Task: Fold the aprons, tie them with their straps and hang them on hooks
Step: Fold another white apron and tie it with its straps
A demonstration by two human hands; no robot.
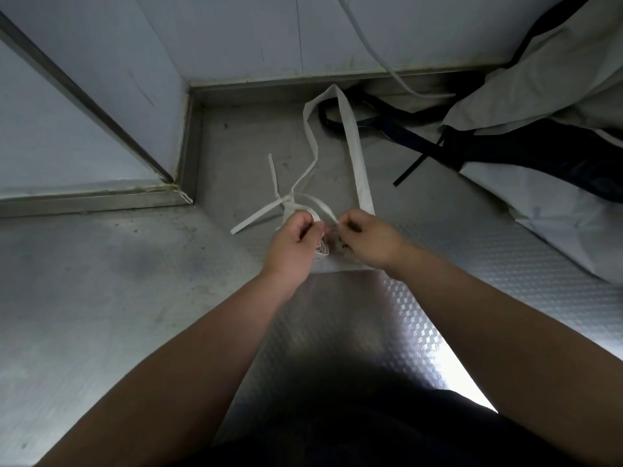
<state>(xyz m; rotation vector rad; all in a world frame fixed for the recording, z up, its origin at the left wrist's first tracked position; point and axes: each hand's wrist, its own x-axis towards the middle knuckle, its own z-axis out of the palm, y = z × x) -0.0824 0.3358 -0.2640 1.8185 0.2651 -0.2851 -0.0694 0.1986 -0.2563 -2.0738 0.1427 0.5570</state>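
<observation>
Tying: left hand [296, 238] pinches a thin white fabric strap [274, 176].
Bundle: small folded white apron [323, 253] lies on the dimpled steel desk [337, 315], under both hands.
Right hand [364, 238]: pinching the strap too.
Remaining: heap of unfolded white, dark-strapped aprons [539, 106]; hanging apparently undone, no hooks visible.

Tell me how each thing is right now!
Thin straps, knotted, ends loose on the counter.
Left hand, fingers pinching a thin strap.
Right hand, fingers pinching a thin strap.
White apron, bundled, mostly hidden under the hands.
Wide strap, looped, lying flat.
Other aprons, unfolded heap, dark straps loose.
</observation>
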